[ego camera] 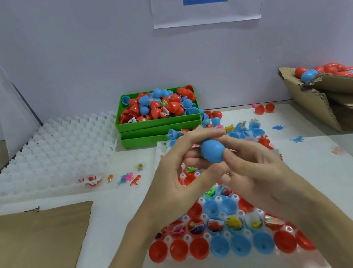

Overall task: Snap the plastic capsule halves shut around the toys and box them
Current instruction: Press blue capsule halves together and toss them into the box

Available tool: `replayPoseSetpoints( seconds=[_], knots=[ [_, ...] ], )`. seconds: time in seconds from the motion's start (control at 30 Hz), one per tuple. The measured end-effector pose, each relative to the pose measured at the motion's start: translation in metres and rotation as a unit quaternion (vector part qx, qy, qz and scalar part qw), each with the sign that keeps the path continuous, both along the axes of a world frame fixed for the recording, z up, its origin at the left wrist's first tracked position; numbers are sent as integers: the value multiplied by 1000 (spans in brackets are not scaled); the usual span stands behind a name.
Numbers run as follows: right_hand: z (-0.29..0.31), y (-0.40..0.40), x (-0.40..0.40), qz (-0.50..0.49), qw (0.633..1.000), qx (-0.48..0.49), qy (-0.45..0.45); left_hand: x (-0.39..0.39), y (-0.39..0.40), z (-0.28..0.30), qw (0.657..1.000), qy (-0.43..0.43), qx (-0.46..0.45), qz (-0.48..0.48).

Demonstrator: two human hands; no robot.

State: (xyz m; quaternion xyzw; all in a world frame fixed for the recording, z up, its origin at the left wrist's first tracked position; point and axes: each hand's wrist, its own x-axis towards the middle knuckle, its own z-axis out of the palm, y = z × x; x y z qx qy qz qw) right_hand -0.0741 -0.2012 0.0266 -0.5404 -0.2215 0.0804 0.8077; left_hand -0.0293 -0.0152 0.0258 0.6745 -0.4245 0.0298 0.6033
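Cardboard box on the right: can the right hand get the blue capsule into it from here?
Probably yes. The right hand and left hand both grip the blue capsule; the cardboard box lies open on that side, with nothing tall between.

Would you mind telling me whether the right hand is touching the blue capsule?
Touching. The head view shows the right hand with its thumb pressed on the blue capsule's lower end, while the left hand holds it from the other side.

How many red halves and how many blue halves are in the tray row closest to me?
Red halves: 5
Blue halves: 3
Total: 8 in view
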Motion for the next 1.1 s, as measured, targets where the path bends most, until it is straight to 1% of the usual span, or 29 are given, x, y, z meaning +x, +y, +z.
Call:
replayPoseSetpoints(
  seconds=[0.13,0.2,0.27,0.37,0.53,0.63,0.73,0.83,0.9,0.93,1.0,1.03,1.1],
  knots=[
    [0,2,-1,83,992,88,24,-6,-3,4,996,-45,-29,69],
    [0,6,-1,102,987,121,30,-7,-2,7,993,-76,-31,86],
    [0,8,-2,111,985,130,27,-7,-3,9,991,-95,-27,93],
    [0,10,-2,79,990,114,20,-7,-4,9,989,-108,-28,98],
    [1,13,-4,26,996,81,-2,-7,-5,7,989,-106,-46,92],
    [3,15,-5,11,997,73,-24,-7,-5,5,988,-110,-42,95],
    [4,15,-6,-5,998,65,-22,-8,-5,4,989,-101,-44,96],
    [5,13,-6,-20,998,45,-28,-6,-6,4,994,-59,-48,79],
    [4,14,-5,-83,994,-31,-57,-2,-4,3,998,-9,-29,48],
    [3,15,-5,-137,984,-85,-80,0,-4,2,999,13,-16,33],
    [-1,18,-3,-258,941,-178,-127,2,-3,1,998,53,-7,26],
    [-3,18,-1,-315,909,-224,-157,3,-4,1,996,73,-13,39],
    [-7,16,2,-404,822,-335,-223,4,-6,1,990,115,-28,73]
  ],
)
